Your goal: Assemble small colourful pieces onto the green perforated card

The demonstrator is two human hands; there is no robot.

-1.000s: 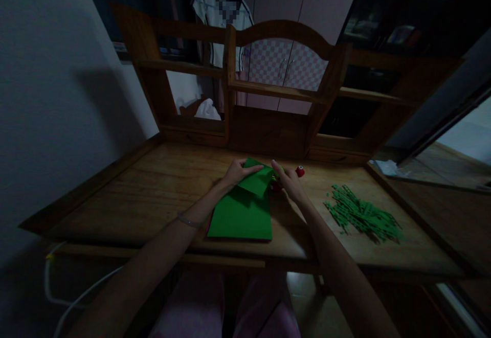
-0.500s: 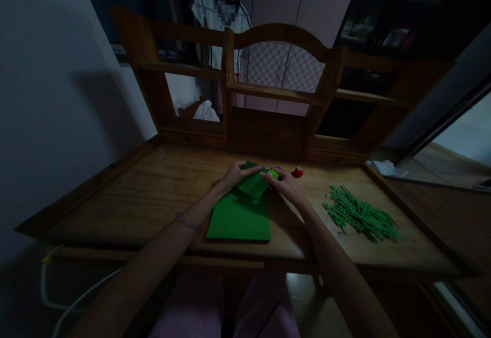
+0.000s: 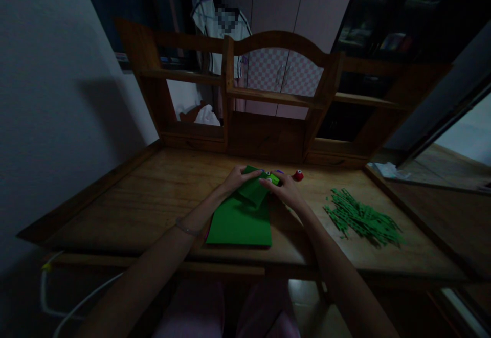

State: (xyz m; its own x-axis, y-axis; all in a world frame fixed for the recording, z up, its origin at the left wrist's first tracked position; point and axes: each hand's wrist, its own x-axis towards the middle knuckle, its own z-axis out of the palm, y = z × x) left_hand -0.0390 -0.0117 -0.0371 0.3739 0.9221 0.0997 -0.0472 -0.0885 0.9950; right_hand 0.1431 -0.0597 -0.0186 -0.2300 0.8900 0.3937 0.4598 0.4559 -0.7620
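My left hand [image 3: 235, 179] grips a small green sheet [image 3: 253, 190] by its upper left part, thumb on top. At the sheet's upper right edge, my right hand [image 3: 283, 184] closes around a small bright green tool [image 3: 273, 178] with white round spots. Beneath both lies a larger green sheet or stack [image 3: 241, 223], flat near the table's front edge. A red object [image 3: 298, 175] with a round white spot stands just beyond my right hand, and a purple thing [image 3: 280, 172] shows partly behind my fingers.
To the right, a loose pile of thin punched green strips [image 3: 362, 216] lies on the wooden table [image 3: 153, 189]. A wooden shelf unit [image 3: 268, 95] rises along the back edge. White cables hang at the lower left.
The view has tilted slightly, so the scene sits a little lower. The small sheet is tilted a little differently, and both hands keep their holds.
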